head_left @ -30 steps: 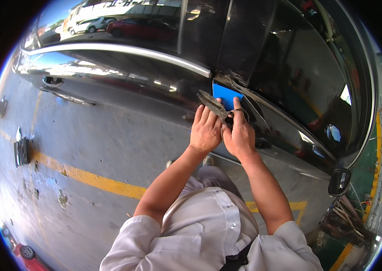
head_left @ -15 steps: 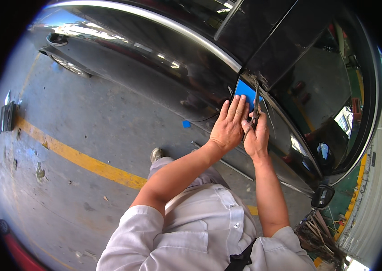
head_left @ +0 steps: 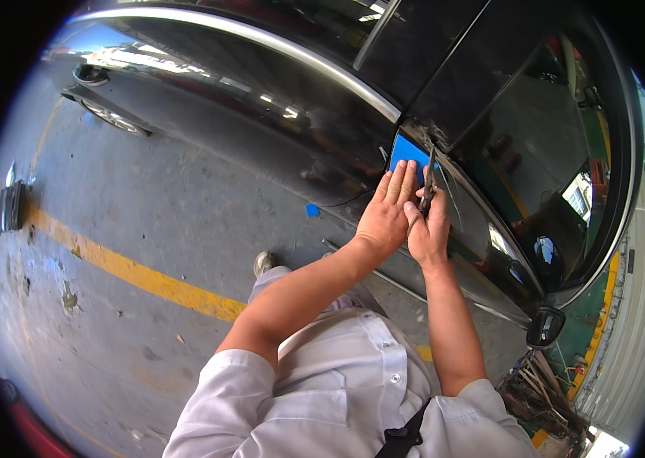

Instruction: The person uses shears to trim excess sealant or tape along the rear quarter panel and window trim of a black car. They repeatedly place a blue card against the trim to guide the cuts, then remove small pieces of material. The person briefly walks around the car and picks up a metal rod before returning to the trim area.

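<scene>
A blue sheet piece (head_left: 408, 149) lies against the dark car's bodywork, beside the seam where two doors meet. My left hand (head_left: 383, 217) lies flat over its lower part, fingers stretched out and covering some of it. Closed around the handles of a pair of scissors (head_left: 431, 169) is my right hand (head_left: 428, 235), right beside my left. The blades point away from me along the right edge of the blue piece, close together. How far they touch the sheet or the car is hard to make out.
The dark car's side (head_left: 261, 122) fills the upper view, with its side mirror (head_left: 545, 328) at lower right. A small blue scrap (head_left: 312, 211) lies on the grey floor. A thin rod (head_left: 383, 276) lies below my arms. Long scraps (head_left: 532, 389) are heaped beneath the mirror.
The view has shifted slightly. Both hands stay at almost the same spot on the car, the left flat on the blue piece and the right holding the scissors.
</scene>
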Action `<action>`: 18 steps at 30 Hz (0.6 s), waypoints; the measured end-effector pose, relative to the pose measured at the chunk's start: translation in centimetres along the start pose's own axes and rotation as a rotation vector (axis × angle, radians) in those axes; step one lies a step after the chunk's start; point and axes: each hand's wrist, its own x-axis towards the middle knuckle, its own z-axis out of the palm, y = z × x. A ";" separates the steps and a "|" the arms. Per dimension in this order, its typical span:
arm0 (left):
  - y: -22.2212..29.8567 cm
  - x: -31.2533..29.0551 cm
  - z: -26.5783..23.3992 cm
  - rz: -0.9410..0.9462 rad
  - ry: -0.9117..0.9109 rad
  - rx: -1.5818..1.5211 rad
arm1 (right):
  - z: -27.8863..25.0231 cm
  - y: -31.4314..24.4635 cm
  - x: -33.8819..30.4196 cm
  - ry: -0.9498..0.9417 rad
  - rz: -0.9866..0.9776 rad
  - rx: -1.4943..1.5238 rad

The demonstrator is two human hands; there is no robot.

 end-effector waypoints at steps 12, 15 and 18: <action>-0.9 0.4 0.4 -0.012 -0.025 -0.016 | 0.8 1.0 -0.2 0.063 -0.035 0.001; -0.9 0.5 0.6 0.001 0.017 0.037 | 1.0 1.4 0.0 0.084 -0.077 -0.026; -1.1 0.4 0.6 0.010 -0.021 0.026 | 1.2 1.3 0.0 0.115 -0.125 -0.056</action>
